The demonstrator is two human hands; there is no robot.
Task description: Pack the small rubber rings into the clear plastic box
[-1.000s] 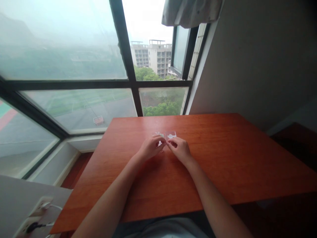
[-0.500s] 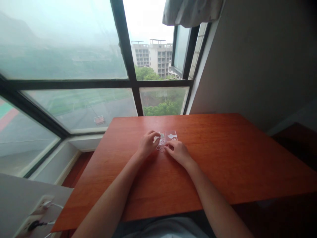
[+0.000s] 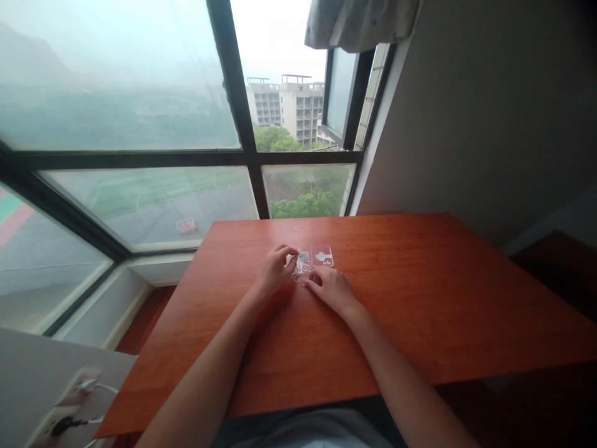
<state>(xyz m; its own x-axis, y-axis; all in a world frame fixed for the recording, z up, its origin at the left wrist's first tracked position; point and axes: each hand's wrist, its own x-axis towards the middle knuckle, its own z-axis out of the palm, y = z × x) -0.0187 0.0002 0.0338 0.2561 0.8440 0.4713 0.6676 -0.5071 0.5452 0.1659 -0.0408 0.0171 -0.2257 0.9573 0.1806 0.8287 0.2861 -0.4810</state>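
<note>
Two small clear plastic cards with white printed shapes lie side by side on the reddish wooden table [image 3: 420,298]: the left card [image 3: 302,261] and the right card [image 3: 322,256]. A small clear ring [image 3: 301,279] lies just in front of them. My left hand [image 3: 273,270] rests at the left card's edge, fingers curled and pinching it. Just below the cards my right hand [image 3: 329,289] lies on the table, its fingertips pressed together beside the ring; whether they grip anything is too small to see.
A large dark-framed window [image 3: 233,124] runs behind the table's far edge, and a grey wall [image 3: 489,112] stands at the right. A white power strip with plugged cables [image 3: 69,404] sits on a ledge at the lower left. A curtain [image 3: 359,22] hangs above.
My hands have come apart from the joint pinch of a second ago. The left hand moved left onto the left card, the right hand slid down, and the cards and ring are uncovered.
</note>
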